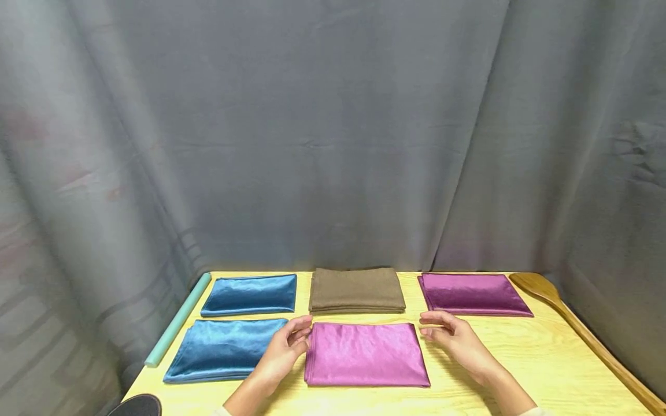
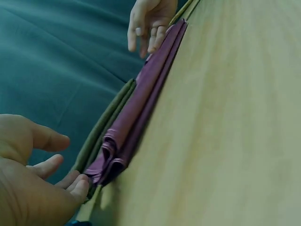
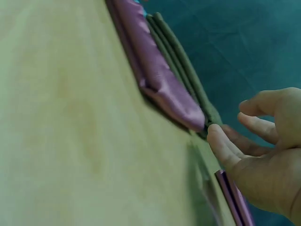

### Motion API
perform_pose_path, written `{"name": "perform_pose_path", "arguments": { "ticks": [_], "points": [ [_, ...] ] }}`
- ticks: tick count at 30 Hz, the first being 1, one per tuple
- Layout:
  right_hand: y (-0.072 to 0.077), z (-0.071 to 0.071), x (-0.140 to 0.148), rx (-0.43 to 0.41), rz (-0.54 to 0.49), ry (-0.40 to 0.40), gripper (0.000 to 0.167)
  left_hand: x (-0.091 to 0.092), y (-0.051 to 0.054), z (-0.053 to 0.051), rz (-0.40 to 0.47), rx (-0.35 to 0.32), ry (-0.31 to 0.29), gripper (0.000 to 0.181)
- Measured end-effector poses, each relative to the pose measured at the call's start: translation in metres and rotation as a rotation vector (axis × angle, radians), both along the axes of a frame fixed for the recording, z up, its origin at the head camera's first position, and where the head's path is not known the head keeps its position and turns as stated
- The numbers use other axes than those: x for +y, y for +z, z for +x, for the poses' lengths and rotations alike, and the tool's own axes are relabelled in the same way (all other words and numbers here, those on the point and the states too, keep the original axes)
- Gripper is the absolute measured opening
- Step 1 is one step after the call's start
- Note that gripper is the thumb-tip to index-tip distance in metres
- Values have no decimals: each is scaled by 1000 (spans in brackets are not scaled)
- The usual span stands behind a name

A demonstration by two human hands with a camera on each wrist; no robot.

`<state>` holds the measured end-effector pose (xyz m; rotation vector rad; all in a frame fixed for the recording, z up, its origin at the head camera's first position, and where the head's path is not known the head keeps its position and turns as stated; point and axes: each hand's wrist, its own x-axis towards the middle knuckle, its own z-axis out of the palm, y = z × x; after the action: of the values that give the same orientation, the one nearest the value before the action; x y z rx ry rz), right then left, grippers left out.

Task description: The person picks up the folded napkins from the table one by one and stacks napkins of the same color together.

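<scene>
A folded pink satin cloth (image 1: 366,353) lies flat at the front middle of the table, its layered edge showing in the left wrist view. My left hand (image 1: 278,358) is at its left edge, fingers loosely bent; whether the fingertips touch it I cannot tell. Off the right edge, a small gap away, my right hand (image 1: 463,344) hovers with relaxed fingers. The right wrist view shows nothing held in the right hand (image 3: 263,150). Just behind the pink cloth lies a folded brown cloth (image 1: 356,290).
Two folded blue cloths (image 1: 250,294) (image 1: 229,349) lie on the left, one behind the other. A folded purple cloth (image 1: 473,294) is at the back right. A long wooden spoon (image 1: 583,329) lines the right edge, a pale green rod (image 1: 179,318) the left. Grey curtain (image 1: 322,144) hangs behind.
</scene>
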<state>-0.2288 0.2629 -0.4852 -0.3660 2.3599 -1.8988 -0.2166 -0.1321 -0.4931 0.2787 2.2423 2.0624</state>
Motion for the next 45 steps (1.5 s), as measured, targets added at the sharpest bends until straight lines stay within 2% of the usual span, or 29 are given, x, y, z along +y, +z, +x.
{"name": "perform_pose_path", "arguments": {
  "ticks": [5, 9, 14, 21, 28, 36, 45],
  "points": [
    [-7, 7, 0, -20, -2, 54, 47, -6, -7, 11, -7, -20, 12, 53],
    [-10, 11, 2, -27, 1, 60, 47, -6, -8, 12, -23, -28, -5, 51],
    [-14, 13, 4, -22, -2, 63, 47, -5, -7, 9, -31, -25, -36, 49],
    [-18, 14, 4, 30, -10, 125, 43, -5, -6, 3, -18, -50, -81, 46],
    [-20, 13, -1, 44, -58, 167, 42, -6, -4, -4, -24, -65, -124, 47],
    [-19, 14, -5, 33, -28, 117, 41, -5, -3, -8, -41, -68, -140, 48],
    [-18, 14, -7, 38, -3, 124, 42, 4, -5, -8, -39, -74, -158, 51]
  ]
}}
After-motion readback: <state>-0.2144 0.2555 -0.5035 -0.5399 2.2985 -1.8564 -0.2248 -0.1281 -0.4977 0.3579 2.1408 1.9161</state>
